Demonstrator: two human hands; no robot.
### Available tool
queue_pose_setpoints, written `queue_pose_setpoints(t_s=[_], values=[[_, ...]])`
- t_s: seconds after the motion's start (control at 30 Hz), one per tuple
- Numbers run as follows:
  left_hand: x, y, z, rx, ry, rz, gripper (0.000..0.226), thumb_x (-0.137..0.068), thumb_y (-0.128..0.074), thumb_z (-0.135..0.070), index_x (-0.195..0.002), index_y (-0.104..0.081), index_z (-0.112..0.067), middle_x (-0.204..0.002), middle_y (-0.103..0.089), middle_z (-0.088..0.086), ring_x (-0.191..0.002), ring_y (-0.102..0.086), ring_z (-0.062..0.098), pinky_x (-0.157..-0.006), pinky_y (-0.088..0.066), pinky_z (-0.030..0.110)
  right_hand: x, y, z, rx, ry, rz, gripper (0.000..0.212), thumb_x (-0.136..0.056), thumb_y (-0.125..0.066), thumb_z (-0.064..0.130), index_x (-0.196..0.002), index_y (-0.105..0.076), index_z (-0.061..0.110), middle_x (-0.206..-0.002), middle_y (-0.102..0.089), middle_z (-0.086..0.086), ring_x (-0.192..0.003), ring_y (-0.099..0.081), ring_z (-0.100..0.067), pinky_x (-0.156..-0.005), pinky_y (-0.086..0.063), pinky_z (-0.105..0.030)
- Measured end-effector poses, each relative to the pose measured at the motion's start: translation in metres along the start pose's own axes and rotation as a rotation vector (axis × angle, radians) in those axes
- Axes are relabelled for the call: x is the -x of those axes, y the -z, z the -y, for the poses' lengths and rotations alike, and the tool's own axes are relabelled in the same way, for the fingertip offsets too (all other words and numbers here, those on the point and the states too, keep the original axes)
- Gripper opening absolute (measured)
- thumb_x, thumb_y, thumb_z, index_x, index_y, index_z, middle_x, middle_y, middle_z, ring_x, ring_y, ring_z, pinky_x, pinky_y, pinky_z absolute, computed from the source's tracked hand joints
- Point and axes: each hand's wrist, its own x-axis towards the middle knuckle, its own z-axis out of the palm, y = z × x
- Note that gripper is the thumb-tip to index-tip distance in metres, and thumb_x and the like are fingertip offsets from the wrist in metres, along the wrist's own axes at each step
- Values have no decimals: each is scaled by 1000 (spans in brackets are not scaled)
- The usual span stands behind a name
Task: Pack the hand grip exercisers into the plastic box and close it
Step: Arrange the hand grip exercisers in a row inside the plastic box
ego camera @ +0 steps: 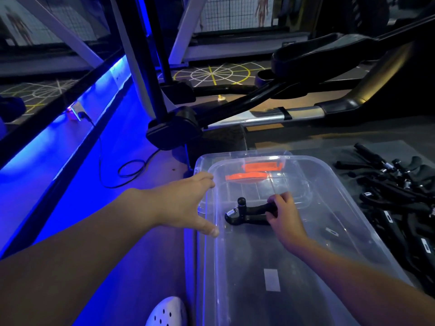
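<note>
A clear plastic box [367, 234] stands on the floor in front of me, with an orange latch [261, 166] at its far end. Inside it lies a black hand grip exerciser [247, 211] with a metal spring. My right hand [286, 217] reaches into the box and is closed on that exerciser's handles. My left hand [188, 203] rests on the box's left rim, fingers spread over the edge. A pile of several more black hand grip exercisers [400, 191] lies on a dark mat to the right of the box.
Black and silver gym machine frames [259, 102] stand just beyond the box. A black cable [117, 170] loops on the blue-lit floor at left. A white perforated shoe [168, 312] shows at the bottom edge.
</note>
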Motion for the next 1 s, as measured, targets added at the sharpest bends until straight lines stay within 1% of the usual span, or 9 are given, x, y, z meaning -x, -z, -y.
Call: queue_pose_setpoints(t_s=[0.07, 0.13, 0.27, 0.4, 0.53, 0.73, 0.83, 0.93, 1.0], values=[[0, 1, -1, 2, -2, -4, 112, -67, -75, -62, -152, -18, -17, -158, -6, -14, -144, -18, 8, -111, -26, 22, 0, -8, -3, -29, -26, -22, 30, -82, -67, 3, -107, -56, 15, -106, -37, 8, -85, -53, -15, -82, -47, -30], [-1, 1, -1, 2, 0, -6, 112, -66, -76, -61, -152, -19, -16, -157, -9, -13, -143, -22, 8, -111, -29, 24, -1, -12, -5, -43, -46, -42, 36, -81, -69, 7, -112, -54, 18, -106, -37, 9, -84, -54, -16, -82, -51, -37], [-1, 3, -2, 14, 5, -3, 111, -64, -78, -61, -149, -22, -18, -153, -14, -16, -135, -33, 7, -106, -35, 27, -3, -18, -6, -39, -36, -71, 42, -76, -75, 10, -109, -52, 20, -108, -36, 6, -79, -57, -21, -76, -54, -46], [0, 3, -4, 30, 13, -1, 107, -65, -79, -59, -147, -23, -21, -151, -15, -19, -130, -36, 6, -103, -37, 25, -6, -24, -4, -66, -56, -105, 46, -72, -79, 7, -109, -53, 12, -112, -39, 1, -82, -58, -24, -79, -53, -46], [2, 3, -3, 45, 16, 0, 106, -62, -78, -63, -145, -26, -23, -149, -18, -21, -128, -40, 7, -103, -41, 32, -7, -23, -6, -51, -43, -113, 45, -73, -79, 7, -108, -51, 10, -108, -35, 7, -81, -53, -19, -80, -50, -43], [2, 2, -1, 52, 10, 0, 109, -62, -78, -63, -147, -23, -23, -151, -17, -21, -130, -37, 6, -104, -39, 29, -9, -26, -6, 10, -93, -113, 46, -75, -79, 15, -110, -49, 18, -110, -36, 6, -80, -57, -25, -75, -53, -46], [2, 1, 0, 58, 14, 2, 109, -62, -78, -63, -147, -22, -24, -150, -16, -22, -129, -37, 6, -103, -40, 30, -9, -28, -7, 15, -119, -123, 46, -76, -78, 19, -111, -48, 22, -111, -35, 6, -80, -57, -24, -76, -53, -46], [2, 1, 0, 53, 17, 1, 110, -61, -77, -65, -147, -22, -24, -150, -16, -23, -129, -38, 6, -103, -41, 33, -10, -29, -7, 28, -135, -127, 48, -75, -79, 21, -113, -48, 21, -113, -36, 4, -84, -57, -25, -76, -53, -46], [2, 1, 0, 47, 18, 1, 110, -61, -77, -65, -147, -23, -24, -150, -16, -23, -128, -39, 6, -103, -41, 34, -9, -28, -6, 55, -153, -141, 49, -74, -79, 24, -111, -47, 20, -113, -37, 4, -85, -57, -26, -72, -53, -45]])
